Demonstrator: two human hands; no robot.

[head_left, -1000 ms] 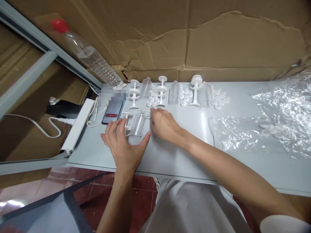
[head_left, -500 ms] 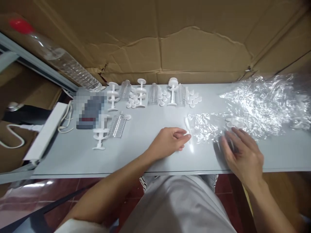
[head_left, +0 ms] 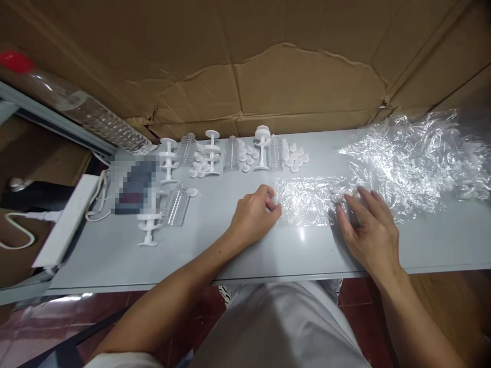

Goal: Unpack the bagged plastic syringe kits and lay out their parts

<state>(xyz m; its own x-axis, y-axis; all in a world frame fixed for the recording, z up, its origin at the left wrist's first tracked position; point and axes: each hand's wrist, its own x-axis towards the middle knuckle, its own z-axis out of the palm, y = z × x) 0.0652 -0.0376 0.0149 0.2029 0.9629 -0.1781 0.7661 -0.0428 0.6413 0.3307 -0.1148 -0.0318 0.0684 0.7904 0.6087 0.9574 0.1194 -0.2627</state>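
Note:
A flat clear plastic bag [head_left: 307, 202] lies on the grey table [head_left: 215, 255]. My left hand [head_left: 256, 212] is closed at its left edge, thumb and fingertips curled against the film. Over the bag's right end, my right hand [head_left: 368, 230] is open, with bent, spread fingers touching a few small white pieces [head_left: 339, 194]. Whether those pieces are inside the film or on it, I cannot tell. Behind stand white plungers [head_left: 262, 148], ribbed clear barrels [head_left: 275, 153] and clusters of small round white pieces [head_left: 295, 156].
A heap of crinkled clear bags [head_left: 414, 163] covers the right side. Another barrel [head_left: 178, 207] and plunger [head_left: 149, 227] lie at left, near a pixelated dark object [head_left: 134, 186], a white power strip [head_left: 67, 220] and a red-capped bottle [head_left: 92, 110]. Cardboard [head_left: 192, 56] walls the back.
The view has shifted slightly. The bag and the white pieces under my right fingers have slid left along with that hand. A small white stick by my left fingertips no longer shows.

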